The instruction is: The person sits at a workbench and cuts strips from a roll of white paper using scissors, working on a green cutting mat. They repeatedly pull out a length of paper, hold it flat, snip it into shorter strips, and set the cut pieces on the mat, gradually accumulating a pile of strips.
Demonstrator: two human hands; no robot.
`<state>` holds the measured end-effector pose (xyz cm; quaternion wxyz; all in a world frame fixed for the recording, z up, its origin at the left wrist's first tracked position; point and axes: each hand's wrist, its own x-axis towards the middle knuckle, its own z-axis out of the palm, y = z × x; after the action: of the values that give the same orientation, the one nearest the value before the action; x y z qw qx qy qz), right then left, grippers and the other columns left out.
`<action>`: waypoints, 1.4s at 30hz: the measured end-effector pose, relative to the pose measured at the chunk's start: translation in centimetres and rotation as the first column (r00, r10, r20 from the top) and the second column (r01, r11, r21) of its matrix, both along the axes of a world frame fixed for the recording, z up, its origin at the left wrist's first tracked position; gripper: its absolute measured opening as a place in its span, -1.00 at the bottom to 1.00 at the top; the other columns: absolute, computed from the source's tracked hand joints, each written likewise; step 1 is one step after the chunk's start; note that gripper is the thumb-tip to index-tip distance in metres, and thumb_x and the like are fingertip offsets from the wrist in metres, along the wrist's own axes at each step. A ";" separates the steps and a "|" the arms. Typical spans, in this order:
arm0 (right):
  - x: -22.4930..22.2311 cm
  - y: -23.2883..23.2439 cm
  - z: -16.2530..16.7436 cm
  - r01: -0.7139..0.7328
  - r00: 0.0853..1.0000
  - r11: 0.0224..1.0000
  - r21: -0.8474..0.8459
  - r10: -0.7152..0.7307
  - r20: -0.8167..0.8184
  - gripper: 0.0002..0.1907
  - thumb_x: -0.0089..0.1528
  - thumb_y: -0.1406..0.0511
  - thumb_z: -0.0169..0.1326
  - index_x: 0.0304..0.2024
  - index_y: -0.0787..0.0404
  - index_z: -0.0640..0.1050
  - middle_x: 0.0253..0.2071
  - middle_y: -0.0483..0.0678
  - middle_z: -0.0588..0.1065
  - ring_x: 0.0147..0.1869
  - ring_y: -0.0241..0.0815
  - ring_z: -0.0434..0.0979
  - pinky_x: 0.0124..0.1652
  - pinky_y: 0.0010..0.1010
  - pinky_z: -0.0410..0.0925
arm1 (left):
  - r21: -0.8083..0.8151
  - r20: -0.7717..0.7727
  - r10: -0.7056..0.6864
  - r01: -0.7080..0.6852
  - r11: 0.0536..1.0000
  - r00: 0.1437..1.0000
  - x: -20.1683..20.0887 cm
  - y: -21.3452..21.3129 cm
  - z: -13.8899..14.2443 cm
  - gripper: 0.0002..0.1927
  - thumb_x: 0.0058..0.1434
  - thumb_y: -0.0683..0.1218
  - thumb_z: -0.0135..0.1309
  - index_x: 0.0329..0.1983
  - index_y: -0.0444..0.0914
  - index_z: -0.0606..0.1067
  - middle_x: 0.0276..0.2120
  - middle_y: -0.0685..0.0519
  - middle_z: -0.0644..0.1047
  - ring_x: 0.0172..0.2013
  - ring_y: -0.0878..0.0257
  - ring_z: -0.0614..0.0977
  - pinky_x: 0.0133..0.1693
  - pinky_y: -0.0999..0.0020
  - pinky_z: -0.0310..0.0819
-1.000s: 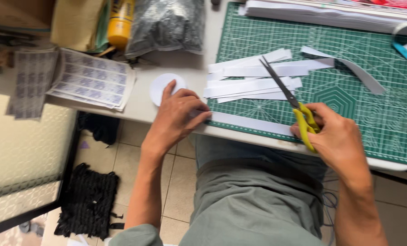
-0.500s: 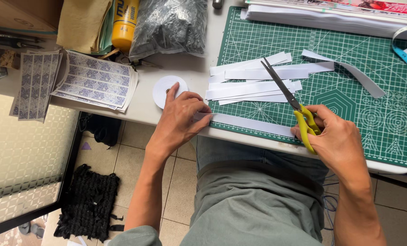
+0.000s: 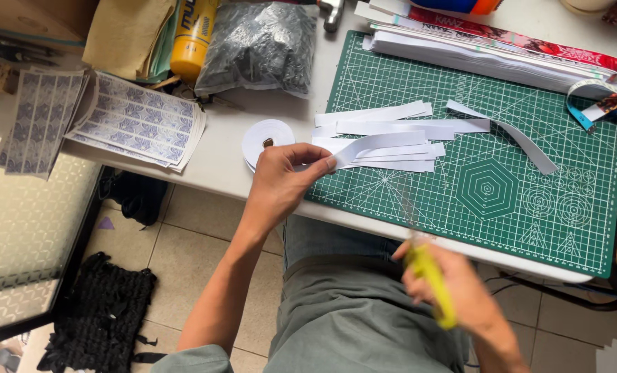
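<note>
While the left hand (image 3: 281, 181) pinches the end of a white paper strip (image 3: 381, 144) over the green cutting mat (image 3: 488, 228), the right hand (image 3: 453, 293) grips blurry yellow-handled scissors (image 3: 429, 280) off the tabletop edge, so looks like mid-cutting, blades need lining up.

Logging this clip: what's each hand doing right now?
Left hand: closed on a white ribbon strip.
Right hand: closed on yellow-handled scissors, blurred.
</note>
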<state>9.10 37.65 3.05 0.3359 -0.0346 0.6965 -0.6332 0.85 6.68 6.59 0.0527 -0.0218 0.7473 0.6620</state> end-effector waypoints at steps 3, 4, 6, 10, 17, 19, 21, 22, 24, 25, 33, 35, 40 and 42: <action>1.3 -1.5 -1.5 -0.074 0.981 0.993 0.089 0.057 0.184 -0.64 0.17 0.29 0.14 0.01 0.24 0.49 -0.52 -0.12 0.46 -0.50 -0.34 0.47 -0.46 -0.48 0.38 | 0.081 0.016 0.002 -0.003 0.997 1.000 0.0 -0.2 -0.6 -0.76 0.25 -0.12 0.22 -0.14 -0.40 0.65 -0.33 -0.02 0.71 -0.30 0.35 0.73 -0.18 0.50 0.63; 1.3 -2.0 -1.8 -0.090 0.978 0.994 0.068 0.075 0.197 -0.66 0.21 0.26 0.11 0.02 0.24 0.49 -0.52 -0.12 0.45 -0.49 -0.35 0.47 -0.43 -0.50 0.38 | 0.091 0.009 -0.001 0.000 0.996 1.000 0.0 -0.3 -0.7 -0.77 0.25 -0.13 0.22 -0.13 -0.40 0.64 -0.33 -0.02 0.71 -0.30 0.34 0.73 -0.18 0.49 0.64; 0.8 -2.9 -2.1 -0.072 0.983 0.997 0.002 0.070 0.171 -0.64 0.21 0.24 0.13 0.03 0.24 0.48 -0.50 -0.14 0.44 -0.46 -0.36 0.47 -0.40 -0.50 0.41 | 0.095 0.023 -0.007 0.005 0.995 1.000 0.2 -0.2 -1.0 -0.77 0.26 -0.13 0.22 -0.13 -0.40 0.65 -0.33 -0.02 0.71 -0.30 0.35 0.72 -0.18 0.49 0.63; 0.0 -5.0 -1.8 -0.045 0.994 0.998 -0.037 0.049 0.102 -0.58 0.22 0.18 0.18 0.04 0.25 0.47 -0.48 -0.17 0.41 -0.45 -0.37 0.45 -0.40 -0.51 0.39 | 0.140 0.017 -0.017 0.014 0.990 1.000 0.4 0.2 -1.5 -0.78 0.25 -0.14 0.22 -0.15 -0.40 0.65 -0.32 -0.02 0.71 -0.28 0.35 0.72 -0.17 0.48 0.63; -1.1 -6.8 -0.6 -0.041 0.999 0.998 0.051 0.043 -0.027 -0.53 0.17 0.08 0.25 0.00 0.22 0.50 -0.49 -0.19 0.40 -0.47 -0.39 0.42 -0.42 -0.52 0.37 | 0.164 0.013 -0.025 0.022 0.986 1.000 0.3 0.2 -2.1 -0.79 0.22 -0.15 0.25 -0.17 -0.41 0.66 -0.34 -0.02 0.70 -0.30 0.34 0.71 -0.19 0.47 0.62; -1.1 -6.9 -0.3 -0.026 0.999 0.998 0.060 0.028 -0.032 -0.53 0.16 0.08 0.26 -0.01 0.22 0.50 -0.50 -0.19 0.39 -0.48 -0.39 0.40 -0.44 -0.52 0.35 | 0.177 0.004 -0.021 0.020 0.984 1.000 0.2 0.3 -2.1 -0.78 0.21 -0.15 0.26 -0.17 -0.41 0.65 -0.34 -0.02 0.70 -0.30 0.34 0.71 -0.19 0.47 0.63; -1.2 -7.1 -0.2 -0.020 0.999 0.994 0.104 0.024 -0.041 -0.55 0.15 0.10 0.26 -0.03 0.21 0.52 -0.53 -0.19 0.40 -0.50 -0.40 0.41 -0.46 -0.53 0.34 | 0.162 0.009 -0.025 0.023 0.986 1.000 0.2 0.3 -1.9 -0.77 0.21 -0.14 0.26 -0.17 -0.41 0.65 -0.34 -0.02 0.70 -0.31 0.35 0.71 -0.20 0.48 0.63; -1.3 -7.2 -0.2 -0.015 0.999 0.992 0.125 0.021 -0.047 -0.55 0.15 0.11 0.26 -0.03 0.21 0.53 -0.54 -0.19 0.40 -0.51 -0.40 0.41 -0.48 -0.53 0.33 | 0.154 0.011 -0.028 0.026 0.988 1.000 0.2 0.3 -1.8 -0.77 0.21 -0.14 0.26 -0.17 -0.41 0.65 -0.35 -0.02 0.70 -0.31 0.35 0.71 -0.21 0.48 0.62; -1.2 -7.4 -0.1 -0.004 0.999 0.990 0.138 0.011 -0.051 -0.58 0.15 0.14 0.27 -0.05 0.22 0.53 -0.56 -0.20 0.40 -0.53 -0.41 0.40 -0.50 -0.54 0.32 | 0.126 0.014 -0.026 0.024 0.992 1.000 0.3 0.3 -1.6 -0.77 0.20 -0.13 0.26 -0.17 -0.41 0.66 -0.35 -0.02 0.70 -0.31 0.35 0.71 -0.22 0.48 0.62; -1.2 -7.4 0.0 0.003 0.999 0.990 0.143 0.005 -0.054 -0.60 0.15 0.15 0.27 -0.05 0.22 0.54 -0.57 -0.20 0.41 -0.54 -0.41 0.39 -0.50 -0.54 0.32 | 0.111 0.015 -0.026 0.024 0.994 1.000 0.2 0.3 -1.5 -0.77 0.20 -0.13 0.27 -0.18 -0.41 0.66 -0.36 -0.02 0.70 -0.32 0.35 0.71 -0.22 0.48 0.62; -1.3 -7.7 0.2 0.025 0.998 0.979 0.200 -0.012 -0.065 -0.65 0.15 0.19 0.28 -0.08 0.20 0.58 -0.63 -0.20 0.41 -0.59 -0.41 0.40 -0.54 -0.53 0.33 | 0.106 0.010 -0.042 0.040 0.994 0.999 0.1 0.2 -1.4 -0.79 0.20 -0.16 0.25 -0.18 -0.41 0.65 -0.34 -0.05 0.71 -0.30 0.31 0.75 -0.19 0.46 0.69; -1.3 -7.7 0.2 0.033 0.998 0.979 0.200 -0.022 -0.058 -0.65 0.14 0.19 0.28 -0.09 0.20 0.58 -0.64 -0.19 0.41 -0.60 -0.41 0.39 -0.55 -0.52 0.33 | 0.121 0.017 -0.047 0.045 0.992 0.999 0.0 0.2 -1.4 -0.80 0.20 -0.17 0.24 -0.18 -0.41 0.64 -0.34 -0.06 0.71 -0.29 0.29 0.75 -0.18 0.45 0.70; -1.2 -7.6 0.1 0.039 0.998 0.977 0.207 -0.029 -0.054 -0.65 0.13 0.17 0.29 -0.12 0.20 0.58 -0.67 -0.19 0.41 -0.63 -0.41 0.39 -0.58 -0.52 0.31 | 0.140 -0.001 -0.060 0.060 0.988 0.998 0.0 0.2 -1.5 -0.80 0.20 -0.17 0.24 -0.18 -0.42 0.64 -0.33 -0.06 0.70 -0.28 0.28 0.75 -0.17 0.44 0.71; -1.0 -7.7 0.0 0.042 0.998 0.979 0.198 -0.033 -0.051 -0.67 0.14 0.17 0.28 -0.15 0.22 0.58 -0.72 -0.18 0.39 -0.68 -0.40 0.36 -0.62 -0.51 0.25 | 0.142 0.008 -0.067 0.065 0.988 0.998 0.0 0.1 -1.5 -0.80 0.21 -0.17 0.23 -0.17 -0.42 0.64 -0.34 -0.07 0.70 -0.29 0.28 0.75 -0.18 0.44 0.70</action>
<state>8.06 29.99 3.03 0.3091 -0.0027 0.7645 -0.5656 0.84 6.76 5.09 0.0807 0.0025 0.6984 0.7111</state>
